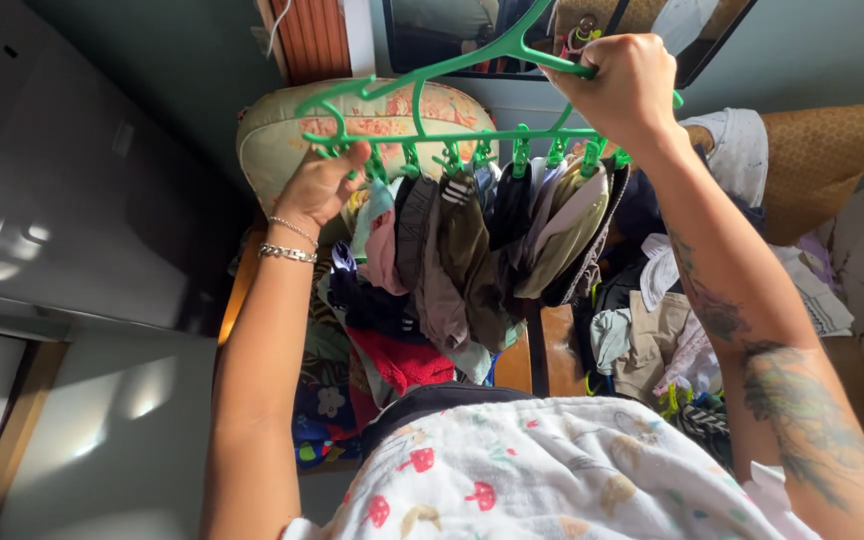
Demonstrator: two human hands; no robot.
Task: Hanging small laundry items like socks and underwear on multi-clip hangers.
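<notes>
Nearest us lay a white cotton cloth printed with red mushrooms [542, 470], spread across our lap. Beyond it, a heap of mixed loose clothes [652, 340] covered the seat. Above the heap we held up a green plastic clip hanger [432, 100], its long bar running left to right, hook end pointing upward, with small dark and pale garments [492, 240] pegged along it. Our right hand [627, 85] was closed in a fist around the upper arm. Our left hand [324, 185] pinched a clip at the bar's left end. Behind stood a floral cream cushion [282, 135].
</notes>
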